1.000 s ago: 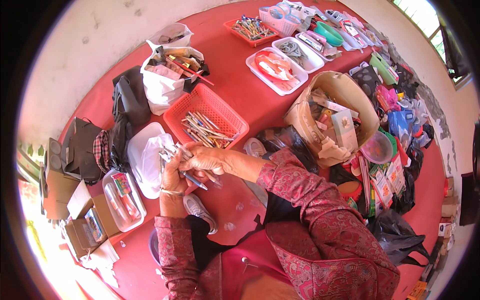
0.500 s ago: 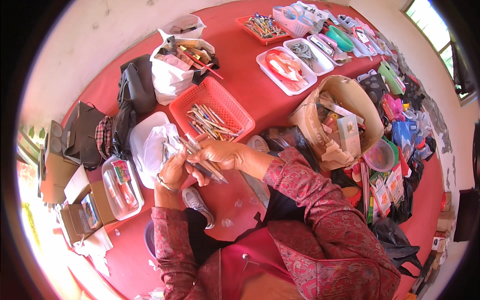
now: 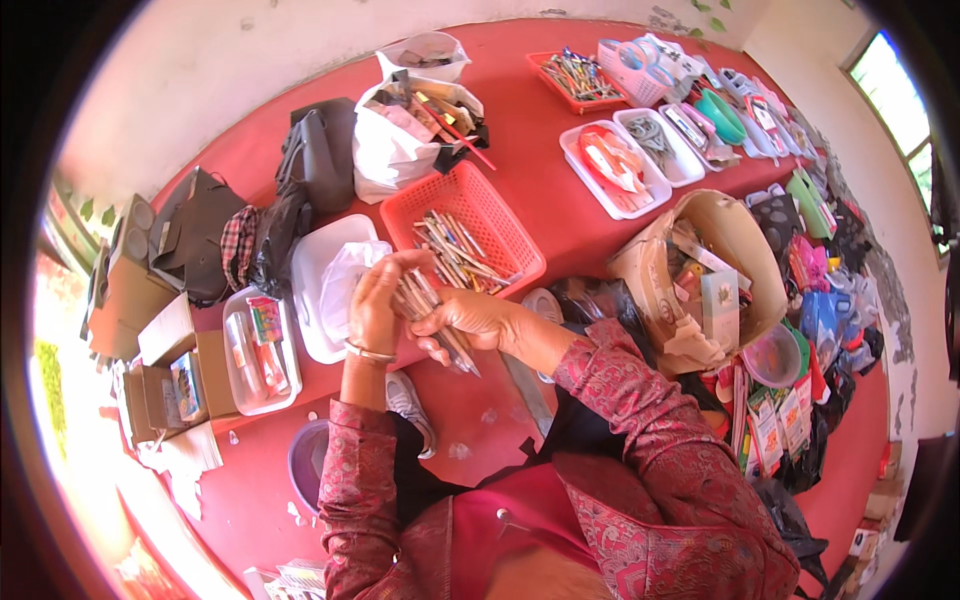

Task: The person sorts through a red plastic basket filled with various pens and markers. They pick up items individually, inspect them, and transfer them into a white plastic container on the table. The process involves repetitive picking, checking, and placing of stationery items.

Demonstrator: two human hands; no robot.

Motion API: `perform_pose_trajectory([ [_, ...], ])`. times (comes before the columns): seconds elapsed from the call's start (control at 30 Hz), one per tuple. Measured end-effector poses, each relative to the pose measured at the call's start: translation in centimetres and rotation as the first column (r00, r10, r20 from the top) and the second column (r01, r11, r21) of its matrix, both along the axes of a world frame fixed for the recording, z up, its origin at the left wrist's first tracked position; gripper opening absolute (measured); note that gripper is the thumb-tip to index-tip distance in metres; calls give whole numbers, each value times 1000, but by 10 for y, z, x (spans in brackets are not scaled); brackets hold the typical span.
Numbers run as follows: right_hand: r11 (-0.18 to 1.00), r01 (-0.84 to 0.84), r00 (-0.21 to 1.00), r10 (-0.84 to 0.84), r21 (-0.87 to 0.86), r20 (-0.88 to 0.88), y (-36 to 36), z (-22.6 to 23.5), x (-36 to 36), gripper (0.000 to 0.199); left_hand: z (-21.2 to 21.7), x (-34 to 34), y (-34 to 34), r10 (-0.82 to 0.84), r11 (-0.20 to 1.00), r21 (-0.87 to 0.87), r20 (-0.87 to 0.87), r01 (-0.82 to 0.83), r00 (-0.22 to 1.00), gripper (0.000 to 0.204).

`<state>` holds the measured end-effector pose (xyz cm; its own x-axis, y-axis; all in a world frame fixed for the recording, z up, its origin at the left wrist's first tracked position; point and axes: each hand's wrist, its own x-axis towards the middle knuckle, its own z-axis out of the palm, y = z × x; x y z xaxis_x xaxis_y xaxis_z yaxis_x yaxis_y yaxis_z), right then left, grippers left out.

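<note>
A bundle of worn pencils (image 3: 452,345) is held between my two hands, its tips slanting down to the right. My left hand (image 3: 374,308) cups the bundle from the left with its fingers bent over the upper end. My right hand (image 3: 470,316) closes around the lower part from the right. Just beyond my hands stands a red plastic basket (image 3: 500,217), where more pencils (image 3: 455,250) lie loose. A white tray (image 3: 312,262) with a crumpled white plastic bag (image 3: 343,280) on it is beside my left hand. The fingers partly hide the bundle.
At the back are a stuffed white bag (image 3: 385,150) and an orange tray (image 3: 560,85) of pens. A torn cardboard box (image 3: 640,262) stands right; a clear tub (image 3: 285,395) sits left. On the floor is a purple bucket (image 3: 303,465).
The view has shifted, so the scene sits further right and lower. My left hand has turned upward and its fingers now lie over the bundle; the right still grips the pencils.
</note>
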<state>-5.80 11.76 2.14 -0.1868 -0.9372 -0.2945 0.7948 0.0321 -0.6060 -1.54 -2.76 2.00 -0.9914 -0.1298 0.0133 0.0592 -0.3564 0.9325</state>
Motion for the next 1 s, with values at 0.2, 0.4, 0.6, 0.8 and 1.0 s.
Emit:
perform_pose_trajectory([
  [0.2, 1000, -12, 999, 13, -24, 49, -9, -17, 1, 14, 3, 5, 8, -34, 995, -92, 34, 37, 999, 25],
  [0.4, 974, 225, 971, -224, -3, 89, -9, -16, -13, 16, 5, 8, 9, 80, 971, 214, 115, -103, 990, 48],
  [0.6, 898, 429, 897, -436, -99, -66, -14, -13, -19, 14, -3, 15, 21, -278, 940, 260, 198, 223, 940, 39],
  [0.8, 897, 443, 690, -328, 18, -645, -10, -2, -11, 21, -7, 16, 13, -422, 887, 326, 288, 326, 860, 20],
  [1.0, 940, 306, 858, -203, 152, -472, -4, -4, -17, 24, -7, 17, 12, -505, 846, 322, 223, 425, 834, 26],
])
